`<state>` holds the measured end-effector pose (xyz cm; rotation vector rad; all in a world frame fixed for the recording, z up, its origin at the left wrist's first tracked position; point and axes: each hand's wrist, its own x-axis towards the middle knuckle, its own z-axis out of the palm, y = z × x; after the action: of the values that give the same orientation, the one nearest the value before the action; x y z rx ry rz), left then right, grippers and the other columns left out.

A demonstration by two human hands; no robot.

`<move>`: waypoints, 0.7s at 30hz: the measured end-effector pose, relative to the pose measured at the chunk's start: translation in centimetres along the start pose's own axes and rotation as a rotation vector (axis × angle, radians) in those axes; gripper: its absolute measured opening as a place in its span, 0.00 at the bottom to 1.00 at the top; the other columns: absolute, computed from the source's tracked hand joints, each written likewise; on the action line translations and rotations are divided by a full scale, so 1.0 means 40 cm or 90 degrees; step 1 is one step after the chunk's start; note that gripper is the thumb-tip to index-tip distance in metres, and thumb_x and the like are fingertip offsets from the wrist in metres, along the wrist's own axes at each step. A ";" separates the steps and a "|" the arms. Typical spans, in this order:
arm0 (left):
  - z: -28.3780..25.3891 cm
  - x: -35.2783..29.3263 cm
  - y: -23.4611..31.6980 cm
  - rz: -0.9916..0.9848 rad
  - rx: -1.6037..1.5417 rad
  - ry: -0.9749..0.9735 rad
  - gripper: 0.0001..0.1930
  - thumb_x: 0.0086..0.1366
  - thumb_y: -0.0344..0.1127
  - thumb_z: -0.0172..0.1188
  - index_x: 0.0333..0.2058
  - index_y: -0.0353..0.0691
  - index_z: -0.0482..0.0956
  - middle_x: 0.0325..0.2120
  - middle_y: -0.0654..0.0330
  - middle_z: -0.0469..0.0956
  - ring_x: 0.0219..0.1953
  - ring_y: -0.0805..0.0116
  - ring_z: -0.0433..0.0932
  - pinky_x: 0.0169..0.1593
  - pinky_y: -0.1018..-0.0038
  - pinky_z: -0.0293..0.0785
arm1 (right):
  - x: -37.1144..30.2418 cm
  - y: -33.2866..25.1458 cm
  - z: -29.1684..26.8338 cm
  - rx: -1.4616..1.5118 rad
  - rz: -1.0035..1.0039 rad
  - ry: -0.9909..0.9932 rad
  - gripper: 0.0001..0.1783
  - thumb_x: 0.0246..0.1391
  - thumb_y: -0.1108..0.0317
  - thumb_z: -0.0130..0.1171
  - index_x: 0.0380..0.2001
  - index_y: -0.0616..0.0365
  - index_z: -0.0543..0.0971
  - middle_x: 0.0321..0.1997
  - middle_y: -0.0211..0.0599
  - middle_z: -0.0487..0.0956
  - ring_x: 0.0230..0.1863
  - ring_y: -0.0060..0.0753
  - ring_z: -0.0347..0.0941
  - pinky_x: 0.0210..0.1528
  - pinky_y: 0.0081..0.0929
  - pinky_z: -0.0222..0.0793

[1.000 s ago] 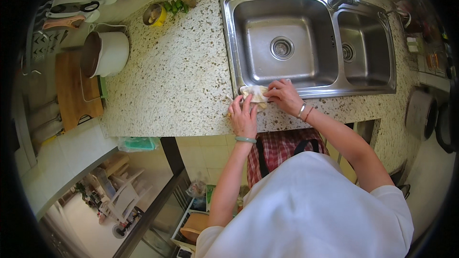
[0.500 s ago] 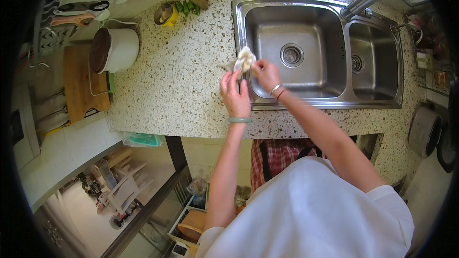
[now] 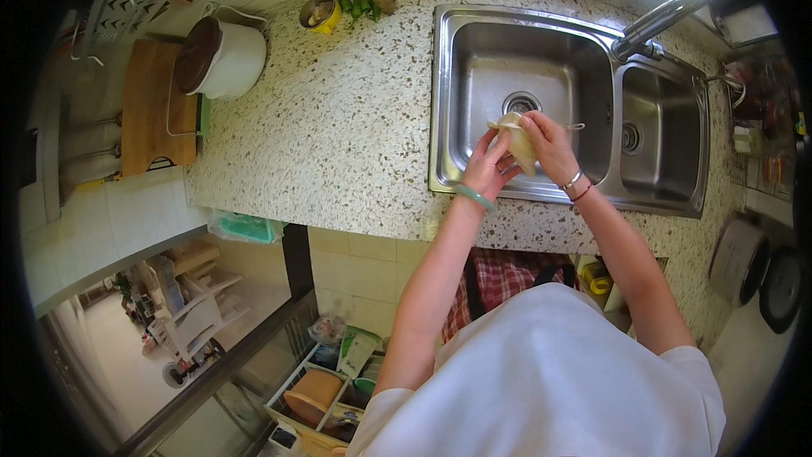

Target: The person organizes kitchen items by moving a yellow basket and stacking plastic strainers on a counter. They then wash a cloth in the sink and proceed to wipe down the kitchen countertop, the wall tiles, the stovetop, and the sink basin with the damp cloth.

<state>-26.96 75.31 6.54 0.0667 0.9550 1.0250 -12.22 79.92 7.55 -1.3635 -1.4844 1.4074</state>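
A crumpled, pale cream cloth (image 3: 522,150) is bunched between my two hands above the near part of the larger sink bowl (image 3: 489,65). My left hand (image 3: 485,167), a green bangle at its wrist, grips the cloth from the left, fingers bent against it. From the other side my right hand (image 3: 551,149), wearing a silver bracelet and a red cord, pinches its upper right part. A thin pale corner or strip of the cloth sticks out past the right hand. Just beyond lies the drain (image 3: 522,102), partly covered by the hands and cloth.
A chrome faucet (image 3: 666,19) rises behind the smaller bowl (image 3: 660,101). On the speckled counter (image 3: 338,118) to the left stand a white pot (image 3: 233,59), a wooden cutting board (image 3: 156,106) and a yellow cup (image 3: 323,14) beside green leaves (image 3: 361,7).
Both hands have carried the cloth rightward from the sink's left rim to above the larger bowl. The view has shifted a little too.
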 end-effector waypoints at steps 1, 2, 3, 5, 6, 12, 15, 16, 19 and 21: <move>-0.006 -0.006 0.002 0.047 -0.017 -0.005 0.27 0.63 0.39 0.60 0.59 0.43 0.63 0.47 0.58 0.72 0.45 0.66 0.74 0.45 0.69 0.74 | -0.007 -0.012 0.003 0.045 0.003 0.013 0.12 0.63 0.61 0.52 0.38 0.61 0.76 0.31 0.20 0.73 0.32 0.11 0.65 0.34 0.13 0.63; -0.011 -0.014 0.005 0.093 -0.033 -0.011 0.28 0.62 0.36 0.62 0.59 0.42 0.63 0.47 0.57 0.71 0.45 0.66 0.73 0.45 0.69 0.74 | -0.014 -0.023 0.006 0.089 0.006 0.028 0.12 0.64 0.61 0.51 0.38 0.60 0.76 0.31 0.18 0.73 0.33 0.11 0.64 0.34 0.12 0.63; 0.003 -0.031 0.023 0.158 -0.060 0.033 0.26 0.61 0.29 0.62 0.57 0.42 0.65 0.44 0.58 0.72 0.42 0.68 0.75 0.43 0.70 0.75 | -0.020 -0.034 0.004 0.107 -0.009 0.044 0.13 0.64 0.61 0.51 0.37 0.61 0.76 0.30 0.19 0.73 0.32 0.11 0.64 0.33 0.13 0.63; 0.013 -0.095 0.054 0.313 0.067 0.089 0.22 0.62 0.31 0.61 0.55 0.41 0.68 0.42 0.59 0.73 0.38 0.71 0.75 0.42 0.71 0.76 | -0.026 -0.061 0.015 0.144 -0.041 0.074 0.15 0.64 0.60 0.51 0.36 0.63 0.76 0.27 0.21 0.73 0.30 0.13 0.64 0.31 0.15 0.63; 0.013 -0.132 0.065 0.389 0.131 0.118 0.21 0.62 0.31 0.61 0.54 0.40 0.70 0.40 0.59 0.73 0.36 0.72 0.75 0.41 0.72 0.76 | -0.036 -0.071 0.034 0.172 -0.030 0.067 0.15 0.64 0.60 0.51 0.36 0.63 0.76 0.28 0.20 0.73 0.30 0.13 0.64 0.31 0.15 0.63; -0.094 -0.295 0.089 0.393 0.813 0.321 0.22 0.64 0.40 0.60 0.56 0.47 0.72 0.35 0.64 0.70 0.32 0.72 0.72 0.41 0.73 0.75 | -0.068 -0.009 0.159 -0.020 0.000 0.014 0.13 0.61 0.62 0.55 0.40 0.62 0.76 0.30 0.33 0.77 0.29 0.23 0.70 0.34 0.21 0.68; -0.197 -0.258 0.054 0.377 0.995 0.463 0.26 0.65 0.49 0.55 0.60 0.51 0.68 0.57 0.51 0.61 0.56 0.57 0.66 0.55 0.65 0.69 | -0.097 0.007 0.200 -0.157 -0.091 -0.054 0.12 0.57 0.66 0.56 0.43 0.61 0.75 0.38 0.44 0.78 0.33 0.38 0.74 0.39 0.32 0.72; -0.224 -0.235 0.039 0.391 0.996 0.492 0.26 0.65 0.51 0.54 0.61 0.51 0.67 0.62 0.48 0.57 0.62 0.54 0.62 0.59 0.63 0.66 | -0.114 0.000 0.216 -0.101 -0.026 -0.114 0.13 0.56 0.67 0.57 0.43 0.60 0.75 0.39 0.45 0.77 0.34 0.41 0.75 0.40 0.33 0.72; -0.277 -0.148 -0.016 0.369 1.125 0.436 0.30 0.66 0.49 0.50 0.65 0.50 0.59 0.68 0.46 0.44 0.69 0.46 0.43 0.68 0.55 0.45 | -0.136 0.031 0.289 -0.073 -0.031 -0.222 0.22 0.60 0.61 0.50 0.53 0.60 0.67 0.42 0.49 0.76 0.39 0.55 0.73 0.47 0.41 0.69; -0.288 -0.099 -0.032 0.378 1.219 0.451 0.31 0.68 0.48 0.46 0.67 0.49 0.53 0.69 0.47 0.42 0.70 0.43 0.39 0.69 0.52 0.37 | -0.132 0.023 0.320 -0.097 -0.072 -0.235 0.26 0.62 0.59 0.46 0.57 0.64 0.63 0.46 0.53 0.74 0.45 0.58 0.71 0.51 0.43 0.67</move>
<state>-34.84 67.41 1.45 1.7290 2.3578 0.2321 -22.90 71.39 5.16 -1.1257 -1.9085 1.5578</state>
